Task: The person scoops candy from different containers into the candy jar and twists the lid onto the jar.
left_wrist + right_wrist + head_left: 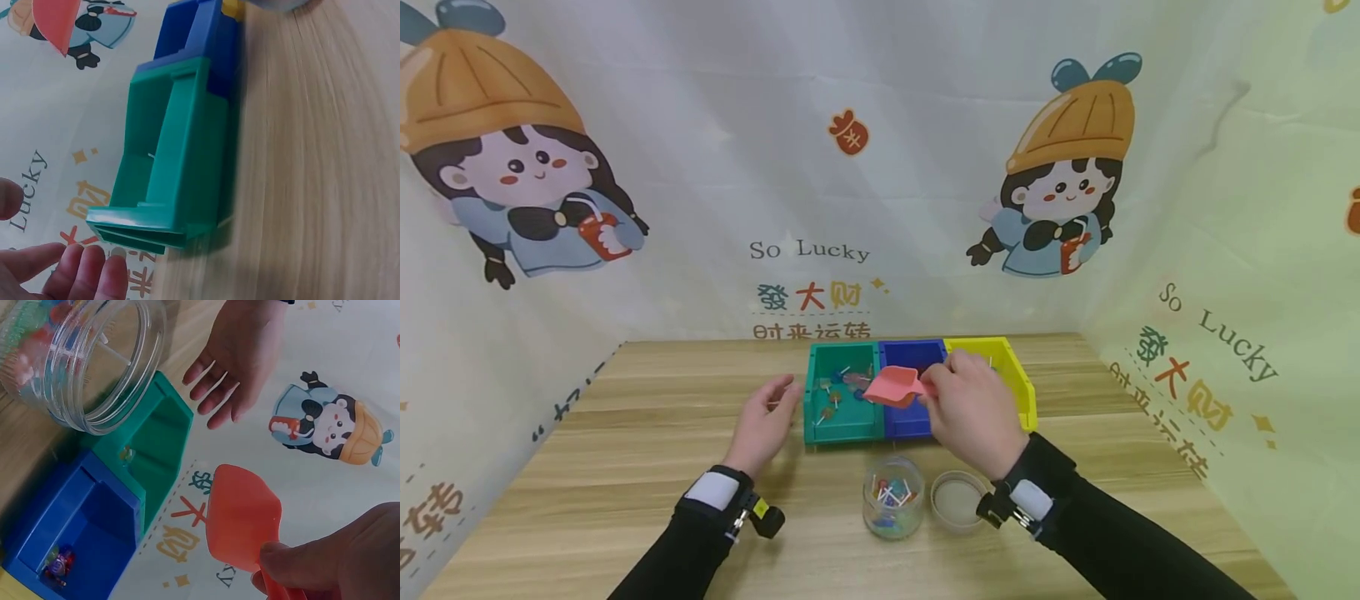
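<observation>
My right hand (976, 410) grips the handle of a small coral-pink scoop (893, 387), held above the seam between the green bin (859, 431) and the blue bin (910, 427). Nothing shows on the scoop's visible face in the right wrist view. Small lollipops with white sticks (826, 410) lie scattered in the green bin. A few wrapped pieces (59, 562) are in the blue one. Beside the green bin's left end, my left hand (760, 423) is held with loose fingers and nothing in them.
A yellow bin (1027, 398) adjoins the blue one on the right, partly hidden by my right hand. In front stands a clear open jar (892, 527) of lollipops, with a round lid (958, 502) to its right. A printed curtain (925, 208) hangs behind the wooden table (685, 375).
</observation>
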`<state>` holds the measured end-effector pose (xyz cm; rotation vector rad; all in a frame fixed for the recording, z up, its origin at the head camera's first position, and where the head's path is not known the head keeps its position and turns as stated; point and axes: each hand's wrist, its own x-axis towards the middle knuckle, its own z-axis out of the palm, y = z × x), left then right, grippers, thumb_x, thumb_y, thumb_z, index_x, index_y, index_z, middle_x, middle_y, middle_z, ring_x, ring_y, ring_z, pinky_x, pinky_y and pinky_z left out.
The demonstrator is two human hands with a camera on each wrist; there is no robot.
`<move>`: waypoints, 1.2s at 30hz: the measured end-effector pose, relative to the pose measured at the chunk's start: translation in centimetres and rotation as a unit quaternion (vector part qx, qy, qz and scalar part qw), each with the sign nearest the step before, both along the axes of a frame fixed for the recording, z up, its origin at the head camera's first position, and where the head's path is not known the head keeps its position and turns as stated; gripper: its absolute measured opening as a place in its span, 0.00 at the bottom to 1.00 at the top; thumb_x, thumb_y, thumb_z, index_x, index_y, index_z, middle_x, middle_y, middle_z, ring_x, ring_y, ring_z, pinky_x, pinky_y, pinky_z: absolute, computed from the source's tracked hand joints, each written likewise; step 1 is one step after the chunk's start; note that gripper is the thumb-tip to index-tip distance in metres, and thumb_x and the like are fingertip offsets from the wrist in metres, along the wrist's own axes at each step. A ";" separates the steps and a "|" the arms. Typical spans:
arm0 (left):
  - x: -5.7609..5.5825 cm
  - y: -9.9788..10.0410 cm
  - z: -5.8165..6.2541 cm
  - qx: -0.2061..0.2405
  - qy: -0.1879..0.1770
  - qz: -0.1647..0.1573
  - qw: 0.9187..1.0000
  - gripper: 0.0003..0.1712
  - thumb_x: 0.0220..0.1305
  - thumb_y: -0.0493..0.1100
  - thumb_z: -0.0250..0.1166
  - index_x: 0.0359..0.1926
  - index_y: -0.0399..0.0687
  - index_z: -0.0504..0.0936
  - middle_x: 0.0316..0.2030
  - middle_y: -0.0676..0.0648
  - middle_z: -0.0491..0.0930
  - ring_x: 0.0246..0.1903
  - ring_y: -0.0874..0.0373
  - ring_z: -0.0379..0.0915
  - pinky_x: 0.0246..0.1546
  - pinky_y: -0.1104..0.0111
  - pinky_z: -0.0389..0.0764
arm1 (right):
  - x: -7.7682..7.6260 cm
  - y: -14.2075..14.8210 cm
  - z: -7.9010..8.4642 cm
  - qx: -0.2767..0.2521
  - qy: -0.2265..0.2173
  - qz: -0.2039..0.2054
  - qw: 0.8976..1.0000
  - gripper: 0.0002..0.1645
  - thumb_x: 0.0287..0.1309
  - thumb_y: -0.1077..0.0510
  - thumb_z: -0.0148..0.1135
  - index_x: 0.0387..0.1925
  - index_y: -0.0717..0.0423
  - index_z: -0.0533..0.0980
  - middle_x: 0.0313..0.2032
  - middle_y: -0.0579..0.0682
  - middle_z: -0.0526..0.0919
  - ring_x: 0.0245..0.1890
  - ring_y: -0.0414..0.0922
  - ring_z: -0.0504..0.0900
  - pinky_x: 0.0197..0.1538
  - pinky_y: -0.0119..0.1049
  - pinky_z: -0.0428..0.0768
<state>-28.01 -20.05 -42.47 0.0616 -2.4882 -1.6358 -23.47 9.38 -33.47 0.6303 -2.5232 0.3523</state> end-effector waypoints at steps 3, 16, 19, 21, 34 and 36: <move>-0.6 0.1 -0.3 0.000 -0.010 -0.001 1.000 0.34 0.88 0.54 0.53 0.81 0.36 0.69 0.70 0.29 0.77 0.66 0.37 0.79 0.64 0.48 0.85 | -0.6 -0.7 -0.1 0.006 -0.023 -0.008 1.000 0.12 0.67 0.57 0.78 0.46 0.61 0.89 0.32 0.51 0.79 0.37 0.49 0.73 0.42 0.38 0.75; -2.5 0.7 -0.9 0.012 -0.042 -0.002 0.999 0.31 0.87 0.50 0.53 0.77 0.32 0.73 0.73 0.30 0.76 0.67 0.37 0.79 0.62 0.50 0.88 | -3.6 -4.4 -1.0 0.066 -0.117 -0.037 0.990 0.11 0.69 0.56 0.74 0.46 0.60 0.88 0.34 0.52 0.78 0.37 0.49 0.72 0.44 0.40 0.78; -2.8 0.9 -1.0 0.010 -0.051 0.005 0.999 0.30 0.87 0.50 0.54 0.76 0.33 0.75 0.73 0.30 0.77 0.67 0.38 0.80 0.62 0.51 0.88 | -4.2 -5.3 -1.3 0.071 -0.131 -0.039 0.988 0.12 0.69 0.56 0.74 0.47 0.61 0.88 0.34 0.52 0.78 0.37 0.49 0.73 0.44 0.40 0.78; -2.9 1.0 -1.0 0.005 -0.053 0.005 0.999 0.30 0.87 0.49 0.54 0.76 0.33 0.75 0.72 0.30 0.78 0.66 0.39 0.80 0.61 0.52 0.89 | -4.6 -5.9 -1.4 0.071 -0.141 -0.041 0.987 0.13 0.68 0.56 0.74 0.48 0.60 0.87 0.35 0.53 0.79 0.37 0.49 0.74 0.44 0.41 0.79; -2.5 0.7 -0.8 -0.041 -0.037 -0.002 0.998 0.26 0.86 0.47 0.54 0.71 0.35 0.81 0.66 0.32 0.83 0.67 0.38 0.79 0.74 0.43 0.77 | -6.2 -8.4 -2.8 0.073 -0.159 -0.045 0.984 0.06 0.68 0.55 0.73 0.44 0.50 0.86 0.39 0.56 0.87 0.38 0.54 0.80 0.41 0.46 0.84; -2.5 0.7 -0.9 -0.044 -0.035 -0.001 0.998 0.26 0.86 0.47 0.55 0.71 0.35 0.81 0.67 0.32 0.83 0.70 0.37 0.77 0.75 0.42 0.75 | -6.4 -8.6 -2.8 0.078 -0.158 -0.044 0.983 0.03 0.69 0.56 0.72 0.39 0.50 0.86 0.38 0.55 0.89 0.38 0.54 0.83 0.42 0.48 0.86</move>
